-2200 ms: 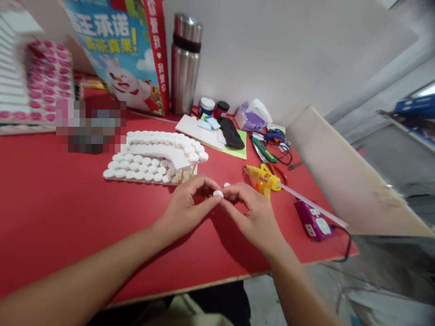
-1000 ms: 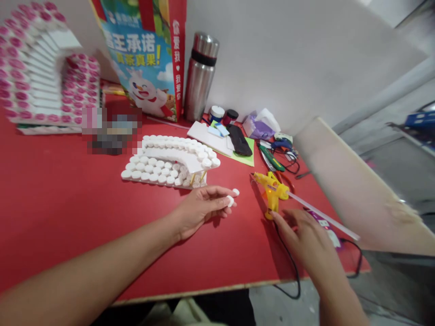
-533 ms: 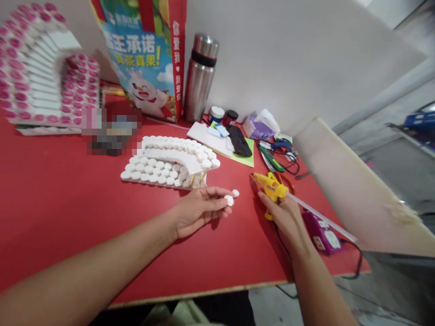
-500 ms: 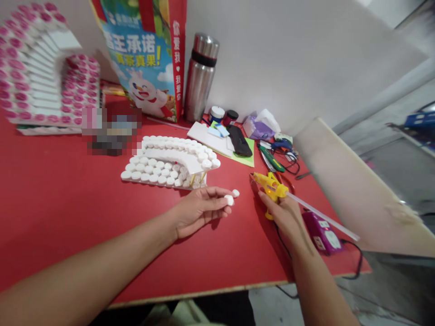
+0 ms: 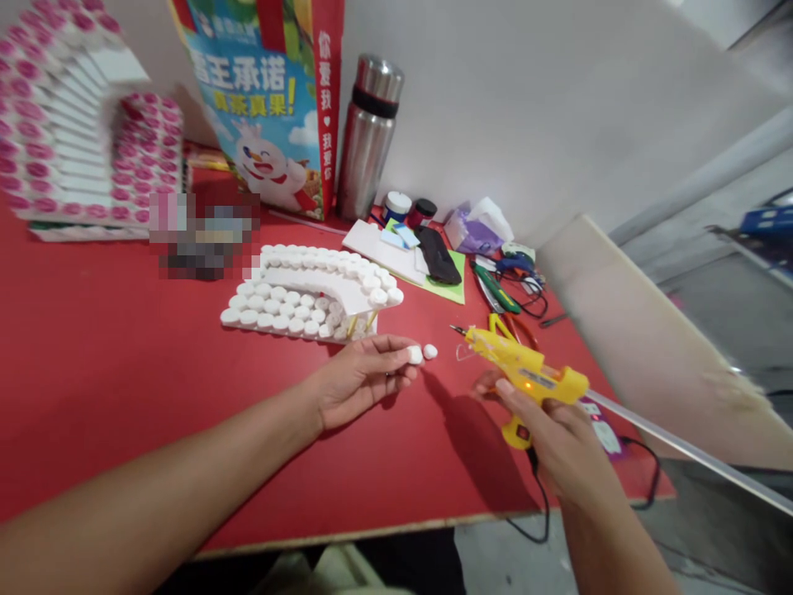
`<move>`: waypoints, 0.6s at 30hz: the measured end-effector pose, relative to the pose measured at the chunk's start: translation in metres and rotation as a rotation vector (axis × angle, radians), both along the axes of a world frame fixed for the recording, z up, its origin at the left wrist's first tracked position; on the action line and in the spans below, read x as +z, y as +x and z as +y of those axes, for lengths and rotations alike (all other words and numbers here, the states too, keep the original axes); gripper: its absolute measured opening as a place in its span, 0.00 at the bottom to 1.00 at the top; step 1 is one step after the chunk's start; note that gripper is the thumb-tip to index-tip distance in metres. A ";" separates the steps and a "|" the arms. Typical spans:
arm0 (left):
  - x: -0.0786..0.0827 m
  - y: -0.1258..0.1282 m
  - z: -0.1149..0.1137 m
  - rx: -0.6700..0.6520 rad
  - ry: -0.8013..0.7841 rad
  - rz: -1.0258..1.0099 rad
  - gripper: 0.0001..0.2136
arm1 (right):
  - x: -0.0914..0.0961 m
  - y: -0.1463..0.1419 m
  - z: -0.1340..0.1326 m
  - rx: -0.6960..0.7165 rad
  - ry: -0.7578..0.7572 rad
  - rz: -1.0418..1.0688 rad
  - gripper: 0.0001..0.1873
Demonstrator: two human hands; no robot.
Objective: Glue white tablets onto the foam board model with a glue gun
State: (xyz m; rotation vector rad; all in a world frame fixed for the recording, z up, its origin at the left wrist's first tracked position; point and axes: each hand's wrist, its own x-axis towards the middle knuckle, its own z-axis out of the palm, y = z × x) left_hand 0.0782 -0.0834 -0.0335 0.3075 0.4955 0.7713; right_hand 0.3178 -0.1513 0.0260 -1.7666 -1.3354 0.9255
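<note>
My left grip [image 5: 359, 378] pinched one white disc [image 5: 414, 355]; my right grip [image 5: 551, 434] closed around one glue gun [image 5: 514, 362].
I held the disc edgewise, apparently baring its face, and the gun by its handle, seemingly for aim. One loose disc [image 5: 430, 351] lay on the bench [image 5: 130, 372] just beside my left grip; one disc-studded model [image 5: 297, 281] sat beyond it.

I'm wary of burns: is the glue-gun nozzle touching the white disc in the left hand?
Apart. The head view shows red tabletop between the glue-gun nozzle and the white disc in the left hand.
</note>
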 end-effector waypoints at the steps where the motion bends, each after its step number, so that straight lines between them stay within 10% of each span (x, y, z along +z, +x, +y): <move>1: 0.001 0.000 0.000 0.001 0.001 -0.004 0.05 | 0.005 -0.002 -0.004 0.031 0.001 -0.052 0.20; 18: 0.000 -0.001 -0.001 -0.006 -0.005 0.003 0.05 | 0.013 -0.017 -0.023 0.169 -0.075 -0.041 0.18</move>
